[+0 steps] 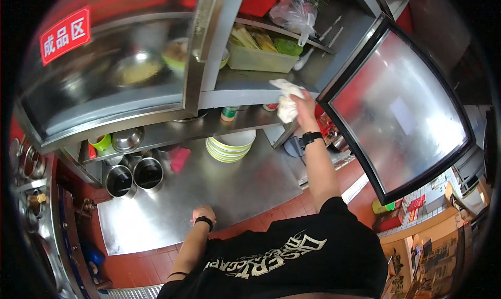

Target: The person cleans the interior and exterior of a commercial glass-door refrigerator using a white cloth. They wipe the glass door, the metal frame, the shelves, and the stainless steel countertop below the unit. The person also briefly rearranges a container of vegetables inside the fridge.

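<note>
My right hand [305, 105] grips a crumpled white cloth [287, 101] at the lower edge of the cabinet opening, beside the open glass door [403, 111]. Low over the front of the stainless steel worktop [242, 189] is my left hand [203, 213], its fingers curled; whether it touches the steel is hard to tell, and nothing shows in it. Inside the cabinet, above the cloth, a translucent plastic bin [262, 62] holds leafy vegetables. A stack of green-rimmed white dishes [231, 147] stands on the worktop between the hands and the shelf.
Two steel pots [148, 174] and a pink cloth [180, 159] lie towards the worktop's left. Above them runs a steel shelf [164, 136] with a steel bowl [128, 138] and a green-labelled jar [229, 113]. A plastic bag [293, 13] sits higher in the cabinet. Stove equipment [64, 228] stands far left.
</note>
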Motion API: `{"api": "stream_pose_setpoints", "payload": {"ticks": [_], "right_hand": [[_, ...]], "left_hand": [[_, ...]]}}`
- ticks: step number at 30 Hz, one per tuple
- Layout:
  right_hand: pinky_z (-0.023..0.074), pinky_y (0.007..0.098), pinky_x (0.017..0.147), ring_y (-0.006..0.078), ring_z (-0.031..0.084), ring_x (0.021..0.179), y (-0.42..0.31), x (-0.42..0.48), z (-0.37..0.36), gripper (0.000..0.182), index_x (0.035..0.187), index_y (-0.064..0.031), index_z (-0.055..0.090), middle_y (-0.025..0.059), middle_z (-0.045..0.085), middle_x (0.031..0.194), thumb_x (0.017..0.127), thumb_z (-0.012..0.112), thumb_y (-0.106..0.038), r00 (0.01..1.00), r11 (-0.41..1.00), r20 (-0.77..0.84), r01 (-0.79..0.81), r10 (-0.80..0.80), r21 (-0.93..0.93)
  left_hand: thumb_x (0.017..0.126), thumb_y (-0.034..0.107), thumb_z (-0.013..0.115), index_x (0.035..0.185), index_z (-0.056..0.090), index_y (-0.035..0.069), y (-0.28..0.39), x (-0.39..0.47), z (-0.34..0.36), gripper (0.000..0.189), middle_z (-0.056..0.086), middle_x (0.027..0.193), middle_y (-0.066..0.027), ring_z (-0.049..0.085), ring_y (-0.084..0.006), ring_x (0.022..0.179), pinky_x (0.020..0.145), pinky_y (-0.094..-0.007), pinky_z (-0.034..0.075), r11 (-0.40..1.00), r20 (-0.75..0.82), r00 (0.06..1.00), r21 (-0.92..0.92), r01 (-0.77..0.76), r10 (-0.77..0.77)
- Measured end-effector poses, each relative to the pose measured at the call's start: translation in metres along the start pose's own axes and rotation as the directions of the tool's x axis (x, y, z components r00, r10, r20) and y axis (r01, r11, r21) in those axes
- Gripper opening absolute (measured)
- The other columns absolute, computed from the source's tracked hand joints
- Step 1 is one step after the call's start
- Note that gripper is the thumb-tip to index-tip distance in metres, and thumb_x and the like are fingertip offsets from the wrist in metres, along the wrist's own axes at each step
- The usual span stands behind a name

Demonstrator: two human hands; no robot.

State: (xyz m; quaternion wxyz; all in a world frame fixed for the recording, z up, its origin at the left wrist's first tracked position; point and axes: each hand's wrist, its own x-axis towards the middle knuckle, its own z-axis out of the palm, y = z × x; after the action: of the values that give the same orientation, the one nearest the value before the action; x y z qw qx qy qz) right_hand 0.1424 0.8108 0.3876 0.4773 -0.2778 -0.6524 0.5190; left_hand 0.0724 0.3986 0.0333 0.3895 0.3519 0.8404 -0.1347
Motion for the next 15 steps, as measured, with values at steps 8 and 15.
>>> {"api": "stream_pose_setpoints", "payload": {"ticks": [8, 15], "right_hand": [[0.0492, 0.0498, 0.092, 0.0421, 0.058, 0.107, -0.003, -0.031, 0.096, 0.043, 0.105, -0.0085, 0.070, 0.0196, 0.061, 0.106, 0.070, 0.090, -0.025, 0.843, 0.604, 0.023, 0.404, -0.537, -0.687], [0.0535, 0.0529, 0.091, 0.0443, 0.062, 0.106, -0.047, -0.084, 0.128, 0.038, 0.110, -0.0093, 0.073, 0.0214, 0.060, 0.108, 0.075, 0.083, -0.020, 0.786, 0.546, 0.253, 0.584, -0.564, -0.600]], "left_hand": [[0.091, 0.028, 0.075, 0.115, 0.080, 0.005, 0.014, 0.017, 0.026, 0.033, 0.079, 0.112, -0.0185, 0.078, -0.0412, 0.096, 0.065, -0.0496, 0.065, 0.986, -0.173, 0.975, -0.117, 0.118, -0.138], [0.082, 0.059, 0.085, 0.123, 0.077, 0.008, 0.002, -0.007, 0.015, 0.067, 0.079, 0.117, -0.0095, 0.079, -0.0338, 0.100, 0.080, -0.0431, 0.066, 0.993, -0.120, 0.986, 0.019, 0.117, -0.114]]}}
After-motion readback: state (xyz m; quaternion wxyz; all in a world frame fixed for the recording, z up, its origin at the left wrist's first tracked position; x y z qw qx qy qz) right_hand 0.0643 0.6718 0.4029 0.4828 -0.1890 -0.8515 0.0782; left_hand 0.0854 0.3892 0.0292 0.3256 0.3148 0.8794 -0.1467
